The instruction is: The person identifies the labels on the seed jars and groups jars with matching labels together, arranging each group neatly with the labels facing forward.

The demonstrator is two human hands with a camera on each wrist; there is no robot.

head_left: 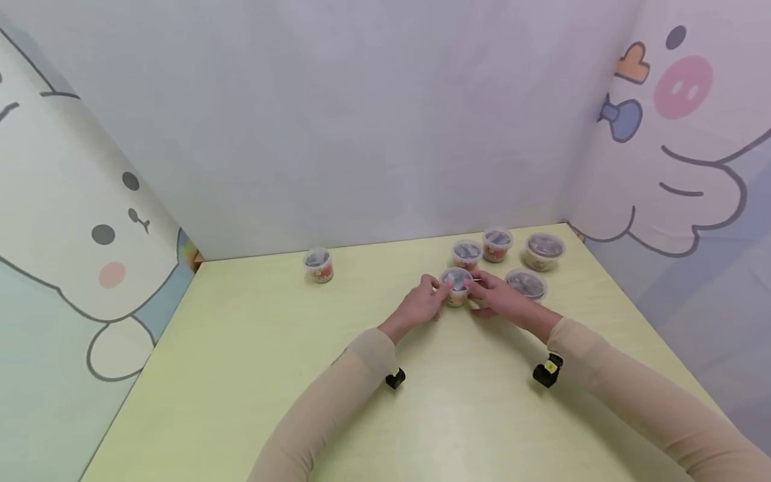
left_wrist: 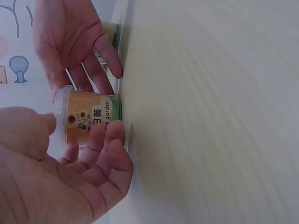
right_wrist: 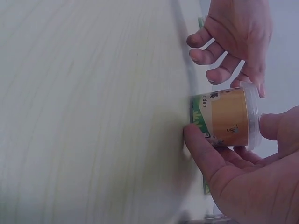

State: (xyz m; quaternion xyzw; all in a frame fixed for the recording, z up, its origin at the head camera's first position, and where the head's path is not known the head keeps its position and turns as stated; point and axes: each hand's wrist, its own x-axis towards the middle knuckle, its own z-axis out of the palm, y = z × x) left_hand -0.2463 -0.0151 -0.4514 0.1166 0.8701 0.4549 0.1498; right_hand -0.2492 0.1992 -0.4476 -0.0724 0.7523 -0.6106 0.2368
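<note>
A small round plastic tub (head_left: 456, 300) with a clear lid stands upright on the table, between both hands. Its orange label (left_wrist: 83, 109) carries sunflowers and a green band near the base. My left hand (head_left: 421, 300) grips it from the left, thumb at the lid's rim and fingers curled by the side. From the right, my right hand (head_left: 496, 294) holds the same tub, its thumb (right_wrist: 269, 127) on the lid and its fingers around the wall. Directly behind is a similar tub (head_left: 466, 252), its lower part partly hidden.
More lidded tubs stand at the back right: one with a red label (head_left: 496, 251), a wider one (head_left: 544, 253), and another wide one (head_left: 526, 284) beside the right forearm. A lone tub (head_left: 319, 268) stands at the back left. A pale curtain (head_left: 361, 134) hangs behind the yellow table (head_left: 253, 375).
</note>
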